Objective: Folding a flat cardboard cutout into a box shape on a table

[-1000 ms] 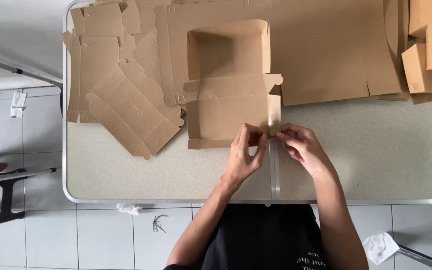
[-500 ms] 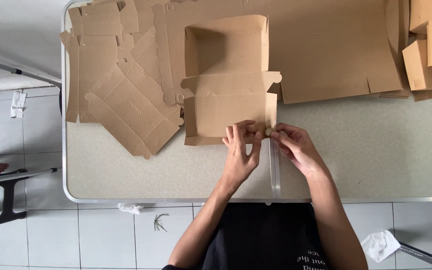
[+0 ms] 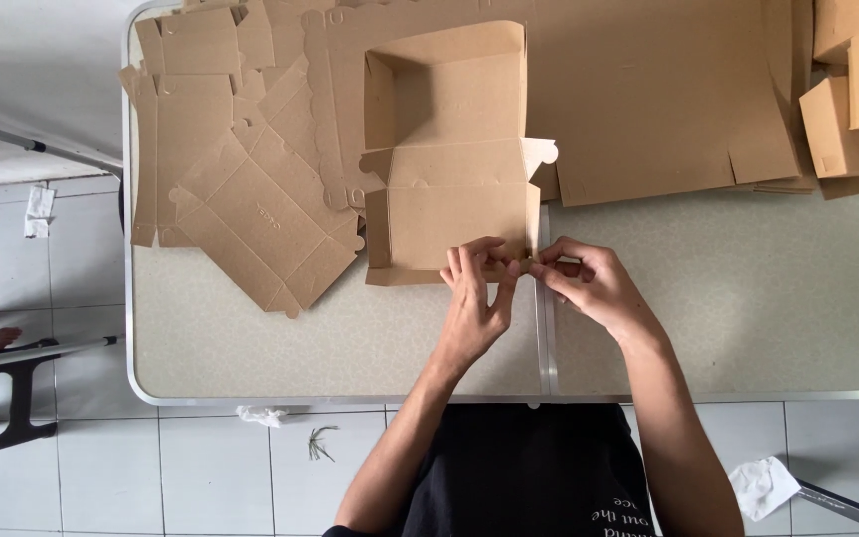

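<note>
Both hands, left hand [image 3: 474,298] and right hand [image 3: 589,283], pinch with their fingers the near right corner flap of the half-folded brown cardboard box [image 3: 449,149] on the speckled bench [image 3: 748,298]; this corner needs tucking

A single head-worn camera looks straight down from above the person, fairly near. The counter [image 3: 748,298] fills the upper and middle frame, tiled floor [image 3: 151,467] the lower and left edges, the forearms rising from bottom centre.
</note>
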